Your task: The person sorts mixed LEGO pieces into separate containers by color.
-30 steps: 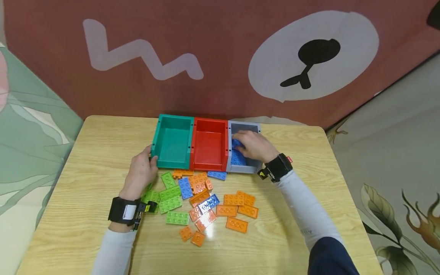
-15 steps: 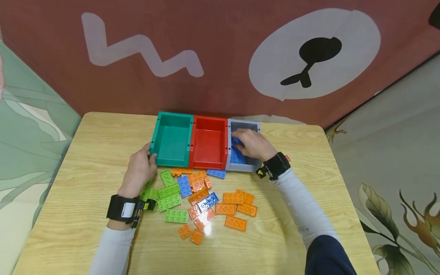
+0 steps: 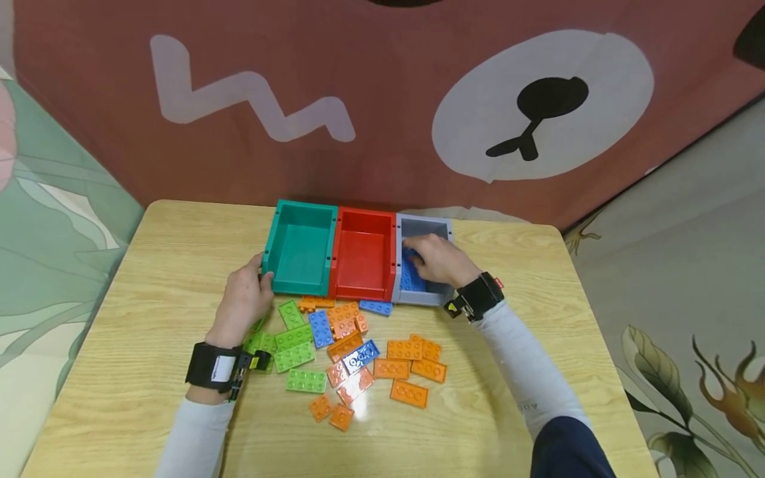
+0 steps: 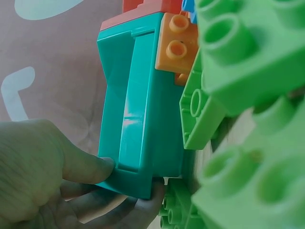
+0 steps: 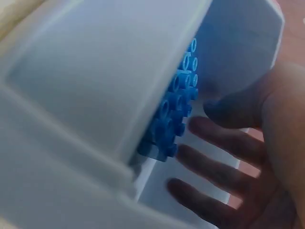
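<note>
My left hand [image 3: 242, 299] grips the left edge of a teal bin [image 3: 301, 252]. In the left wrist view its thumb lies on the rim of the bin and its fingers are underneath. My right hand [image 3: 442, 259] reaches into a grey bin [image 3: 423, 222]. Several blue toy bricks [image 3: 412, 273] lie along the left side inside it. The right wrist view shows the thumb and fingers spread beside these blue bricks [image 5: 176, 100], with nothing held; part of the bricks is hidden behind the bin's wall. Between these two bins stands a red bin [image 3: 362, 249].
In front of the bins lie several green bricks [image 3: 294, 357], several orange bricks [image 3: 409, 393], and a few blue bricks [image 3: 361, 356]. One more blue brick [image 3: 376, 307] sits against the bins' front. A printed curtain [image 3: 382, 166] hangs behind the wooden table [image 3: 490, 411].
The fingers of my right hand have drawn back slightly from the blue bricks in the grey bin. My left hand keeps its hold on the teal bin. The head view has shifted a little.
</note>
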The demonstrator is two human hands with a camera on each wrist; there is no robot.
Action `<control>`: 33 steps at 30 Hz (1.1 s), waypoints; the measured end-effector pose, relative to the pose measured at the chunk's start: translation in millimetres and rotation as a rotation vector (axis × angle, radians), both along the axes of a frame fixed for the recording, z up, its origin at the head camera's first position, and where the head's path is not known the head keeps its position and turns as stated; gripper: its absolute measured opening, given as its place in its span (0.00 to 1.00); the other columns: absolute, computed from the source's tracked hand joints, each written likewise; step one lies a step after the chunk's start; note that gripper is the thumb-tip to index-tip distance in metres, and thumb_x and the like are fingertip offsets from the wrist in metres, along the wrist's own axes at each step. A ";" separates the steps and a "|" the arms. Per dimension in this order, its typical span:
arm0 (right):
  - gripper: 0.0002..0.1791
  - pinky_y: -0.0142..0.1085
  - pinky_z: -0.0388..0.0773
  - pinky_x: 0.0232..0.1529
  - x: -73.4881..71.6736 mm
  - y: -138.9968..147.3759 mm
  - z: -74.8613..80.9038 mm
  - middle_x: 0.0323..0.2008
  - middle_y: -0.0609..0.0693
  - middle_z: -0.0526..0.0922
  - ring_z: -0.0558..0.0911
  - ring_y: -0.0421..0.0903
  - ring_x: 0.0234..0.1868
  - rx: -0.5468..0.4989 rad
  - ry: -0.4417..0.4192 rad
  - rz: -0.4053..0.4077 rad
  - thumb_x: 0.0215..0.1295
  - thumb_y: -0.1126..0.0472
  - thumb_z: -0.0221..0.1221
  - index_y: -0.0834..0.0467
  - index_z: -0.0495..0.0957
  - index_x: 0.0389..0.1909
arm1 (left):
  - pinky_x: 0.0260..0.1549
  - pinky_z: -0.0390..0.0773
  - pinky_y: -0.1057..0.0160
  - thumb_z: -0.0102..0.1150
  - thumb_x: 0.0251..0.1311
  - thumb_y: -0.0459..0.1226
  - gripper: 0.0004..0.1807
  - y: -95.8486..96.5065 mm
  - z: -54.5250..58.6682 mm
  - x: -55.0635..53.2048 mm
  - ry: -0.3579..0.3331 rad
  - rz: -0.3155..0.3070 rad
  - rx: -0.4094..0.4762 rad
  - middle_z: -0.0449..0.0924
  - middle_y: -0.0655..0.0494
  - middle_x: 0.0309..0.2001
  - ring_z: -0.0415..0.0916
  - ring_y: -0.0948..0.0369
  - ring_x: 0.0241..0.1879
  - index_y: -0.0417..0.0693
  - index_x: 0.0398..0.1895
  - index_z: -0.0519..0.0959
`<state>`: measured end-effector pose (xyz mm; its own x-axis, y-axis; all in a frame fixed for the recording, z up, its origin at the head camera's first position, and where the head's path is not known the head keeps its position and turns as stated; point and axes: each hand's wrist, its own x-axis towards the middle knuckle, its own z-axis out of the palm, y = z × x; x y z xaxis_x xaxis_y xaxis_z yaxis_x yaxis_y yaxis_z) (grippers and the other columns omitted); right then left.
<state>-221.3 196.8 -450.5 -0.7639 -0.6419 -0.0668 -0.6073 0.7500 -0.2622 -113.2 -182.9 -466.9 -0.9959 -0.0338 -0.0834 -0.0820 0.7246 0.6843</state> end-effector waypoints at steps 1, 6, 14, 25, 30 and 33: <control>0.17 0.42 0.86 0.44 3.2 0.8 0.7 0.47 0.54 0.86 0.83 0.48 0.40 -0.012 0.024 -0.013 0.70 0.65 0.59 0.59 0.82 0.58 | 0.58 0.74 0.34 0.45 0.78 0.32 0.29 0.3 -0.5 0.2 0.001 -0.001 0.001 0.67 0.22 0.69 0.71 0.32 0.66 0.26 0.77 0.58; 0.16 0.44 0.86 0.49 26.2 0.3 9.3 0.52 0.54 0.86 0.84 0.51 0.48 -0.132 0.194 -0.040 0.68 0.64 0.63 0.59 0.85 0.55 | 0.58 0.75 0.35 0.45 0.78 0.33 0.29 0.9 -3.0 0.4 0.007 -0.003 0.013 0.67 0.23 0.69 0.71 0.33 0.66 0.26 0.77 0.59; 0.12 0.42 0.82 0.57 93.6 -16.2 15.8 0.51 0.50 0.86 0.83 0.47 0.53 -0.330 0.210 0.092 0.67 0.63 0.66 0.59 0.86 0.50 | 0.60 0.73 0.34 0.45 0.77 0.33 0.28 4.4 -0.4 -2.8 0.028 0.010 0.006 0.69 0.22 0.67 0.71 0.33 0.66 0.25 0.74 0.62; 0.19 0.38 0.80 0.58 155.6 -43.7 -10.5 0.54 0.44 0.83 0.80 0.41 0.52 -0.194 -0.037 0.217 0.66 0.53 0.68 0.53 0.84 0.56 | 0.58 0.74 0.34 0.46 0.75 0.30 0.27 4.6 2.9 1.3 0.046 0.038 -0.005 0.71 0.20 0.64 0.71 0.30 0.64 0.22 0.71 0.64; 0.21 0.37 0.81 0.57 160.7 -49.2 -14.6 0.54 0.45 0.83 0.81 0.40 0.51 -0.181 -0.083 0.211 0.65 0.56 0.69 0.54 0.84 0.58 | 0.58 0.73 0.34 0.46 0.74 0.31 0.27 4.1 2.5 4.4 0.028 0.054 -0.002 0.71 0.19 0.64 0.71 0.30 0.64 0.21 0.71 0.65; 0.21 0.37 0.80 0.60 162.3 -51.5 -16.6 0.56 0.46 0.83 0.81 0.41 0.53 -0.175 -0.117 0.202 0.65 0.59 0.68 0.54 0.83 0.59 | 0.59 0.73 0.33 0.46 0.74 0.31 0.28 2.7 1.4 5.3 0.024 0.059 0.005 0.70 0.19 0.64 0.70 0.29 0.64 0.21 0.71 0.64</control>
<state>-59.0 145.2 -467.0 -0.6130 -0.7898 -0.0218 -0.6979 0.5542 -0.4536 -107.9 -180.1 -465.6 -0.9939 -0.0923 -0.0600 -0.1081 0.7154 0.6903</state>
